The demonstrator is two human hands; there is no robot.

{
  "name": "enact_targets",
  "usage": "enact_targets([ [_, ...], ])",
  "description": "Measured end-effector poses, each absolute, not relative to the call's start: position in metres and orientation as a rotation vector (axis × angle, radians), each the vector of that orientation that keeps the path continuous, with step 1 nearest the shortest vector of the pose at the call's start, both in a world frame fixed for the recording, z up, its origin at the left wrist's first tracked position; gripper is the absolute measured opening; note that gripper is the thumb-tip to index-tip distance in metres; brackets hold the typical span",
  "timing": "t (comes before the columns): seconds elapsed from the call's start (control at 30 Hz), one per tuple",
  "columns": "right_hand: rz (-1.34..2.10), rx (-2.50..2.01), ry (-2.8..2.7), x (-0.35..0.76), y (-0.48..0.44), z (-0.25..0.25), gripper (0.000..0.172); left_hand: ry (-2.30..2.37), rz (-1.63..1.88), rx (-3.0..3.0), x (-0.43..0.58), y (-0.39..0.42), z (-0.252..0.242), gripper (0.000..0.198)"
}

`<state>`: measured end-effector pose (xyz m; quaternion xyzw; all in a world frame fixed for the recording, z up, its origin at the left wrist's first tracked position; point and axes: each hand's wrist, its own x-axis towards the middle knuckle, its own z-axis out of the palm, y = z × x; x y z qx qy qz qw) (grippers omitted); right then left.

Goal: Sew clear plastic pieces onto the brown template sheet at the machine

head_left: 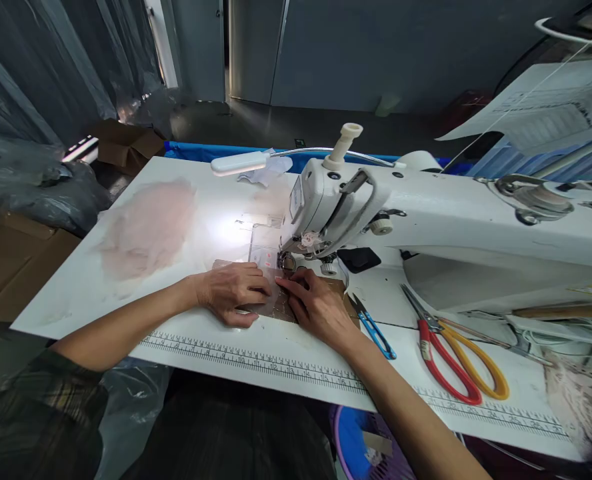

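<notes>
A white sewing machine [303, 207] stands on the table, its presser foot [287, 261] lit by a lamp. Just left of the foot, my left hand [235, 291] lies on a strip of thin, sheer pale fabric [221, 264], palm down with its fingers bent. My right hand [321, 308] is in front of the foot, thumb and forefinger close together at the fabric's edge, apparently pinching it. A brown plate [336, 287] lies partly under this hand. Blue thread snips [376, 330] rest beside the right wrist.
A heap of sheer pink fabric [149, 227] lies on the table's left. Red-and-yellow scissors [451, 353] and lace [579, 400] are at the right. A printed ruler [256, 360] runs along the front edge. Below stands a purple-rimmed basket [339, 433]; cardboard boxes [21, 260] stand left.
</notes>
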<state>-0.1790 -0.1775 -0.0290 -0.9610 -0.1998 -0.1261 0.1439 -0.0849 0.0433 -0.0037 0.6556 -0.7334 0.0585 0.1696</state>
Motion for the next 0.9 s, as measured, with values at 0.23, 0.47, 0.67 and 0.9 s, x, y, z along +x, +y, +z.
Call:
enact_targets([
  [0.23, -0.337, -2.844, -0.577, -0.176, -0.174, -0.026, 0.037, -2.107, 0.157, 1.906, -0.083, 0.042, -0.002, 0.024],
  [0.47, -0.251, -2.951, -0.546, -0.172, -0.169, -0.021, 0.040, -2.168, 0.193, 1.983, -0.085, 0.042, -0.005, 0.029],
  [0.67, -0.219, -2.980, -0.514, -0.172, -0.168, -0.018, 0.041, -2.195, 0.249, 2.144, -0.090, 0.037, 0.000, 0.037],
  [0.9, -0.254, -2.927, -0.549, -0.176, -0.169, -0.015, 0.039, -2.189, 0.308, 2.224, -0.088, 0.028, 0.003, 0.040],
])
